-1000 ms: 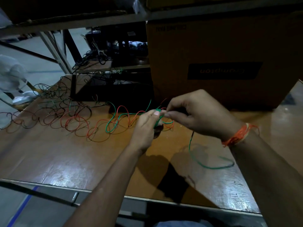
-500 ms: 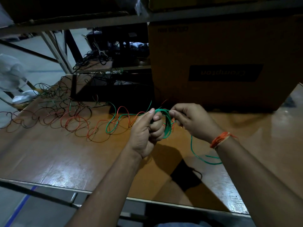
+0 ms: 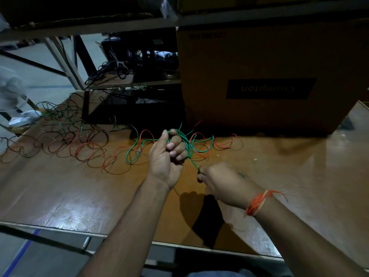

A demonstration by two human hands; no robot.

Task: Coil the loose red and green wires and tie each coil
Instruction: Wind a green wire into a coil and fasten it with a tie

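Sprawling across the surface (image 3: 60,196), loose red and green wires (image 3: 89,150) could snag the pull. The left hand (image 3: 165,156) grips the green coil (image 3: 184,142); right hand (image 3: 221,182) fingers pinch its tail, which may slip.

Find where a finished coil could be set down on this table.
Bare: the glossy wooden tabletop right of the right hand, below the brown cardboard box; also the near-left strip by the edge. Crowded: the far left, under tangled red, green and black wires.
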